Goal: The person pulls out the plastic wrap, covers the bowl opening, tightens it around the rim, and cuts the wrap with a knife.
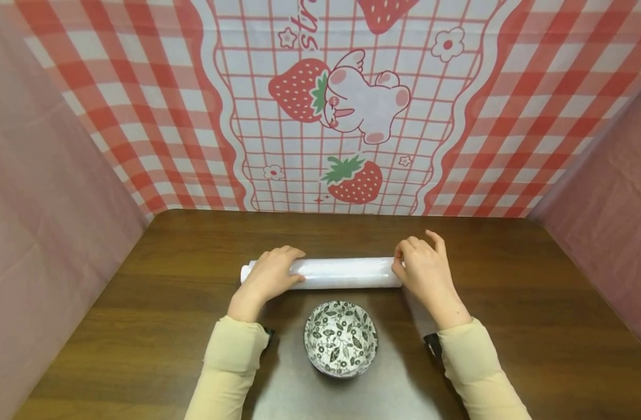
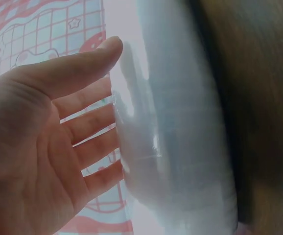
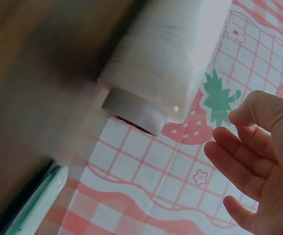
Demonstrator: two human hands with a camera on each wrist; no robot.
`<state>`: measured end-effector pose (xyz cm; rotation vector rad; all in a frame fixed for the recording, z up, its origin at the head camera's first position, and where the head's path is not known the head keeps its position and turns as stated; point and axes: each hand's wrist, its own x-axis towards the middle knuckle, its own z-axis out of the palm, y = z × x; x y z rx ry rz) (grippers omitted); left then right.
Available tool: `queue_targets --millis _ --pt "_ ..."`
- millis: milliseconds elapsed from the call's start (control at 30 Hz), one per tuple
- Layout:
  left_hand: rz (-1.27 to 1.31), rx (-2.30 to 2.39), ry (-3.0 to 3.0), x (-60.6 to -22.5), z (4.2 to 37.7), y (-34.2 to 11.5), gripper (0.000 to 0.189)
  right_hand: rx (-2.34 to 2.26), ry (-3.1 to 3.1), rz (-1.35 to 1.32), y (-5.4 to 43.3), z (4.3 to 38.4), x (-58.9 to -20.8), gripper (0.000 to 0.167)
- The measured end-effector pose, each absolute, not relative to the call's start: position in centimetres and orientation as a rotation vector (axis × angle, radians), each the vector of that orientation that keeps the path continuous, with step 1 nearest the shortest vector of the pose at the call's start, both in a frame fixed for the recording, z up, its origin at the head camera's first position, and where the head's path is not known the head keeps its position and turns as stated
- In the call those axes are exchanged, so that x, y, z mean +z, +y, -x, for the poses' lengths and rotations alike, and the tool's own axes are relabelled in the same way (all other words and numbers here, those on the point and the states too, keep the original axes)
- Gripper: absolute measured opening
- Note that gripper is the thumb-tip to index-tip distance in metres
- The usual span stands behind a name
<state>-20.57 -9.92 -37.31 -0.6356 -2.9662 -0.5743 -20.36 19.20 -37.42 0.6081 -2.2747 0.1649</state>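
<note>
A white roll of plastic wrap [image 1: 347,273] lies crosswise on the table, its film glossy in both wrist views. My left hand [image 1: 270,271] rests over its left part; in the left wrist view the fingers [image 2: 95,120] are nearly straight against the roll and the thumb overlaps its edge. At the right end, my right hand [image 1: 425,271] pinches thumb and forefinger together on what looks like the clear loose film, with the other fingers spread. The roll's core [image 3: 134,111] sticks out at this end. Nearer me stands a patterned bowl [image 1: 340,338], with black leaves on white.
The brown wooden table [image 1: 142,326] meets a red-and-white strawberry cloth [image 1: 352,116] at the back. Pink drapes [image 1: 42,192] hang on both sides. A thing with a white and green edge [image 3: 41,198] shows at the lower left of the right wrist view.
</note>
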Motion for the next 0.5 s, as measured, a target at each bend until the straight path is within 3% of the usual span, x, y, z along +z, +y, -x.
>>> queue_targets --millis 500 --pt "0.574 -0.599 -2.915 -37.0 20.6 -10.9 0.016 0.266 -2.356 -0.564 18.4 21.7 -36.3 0.009"
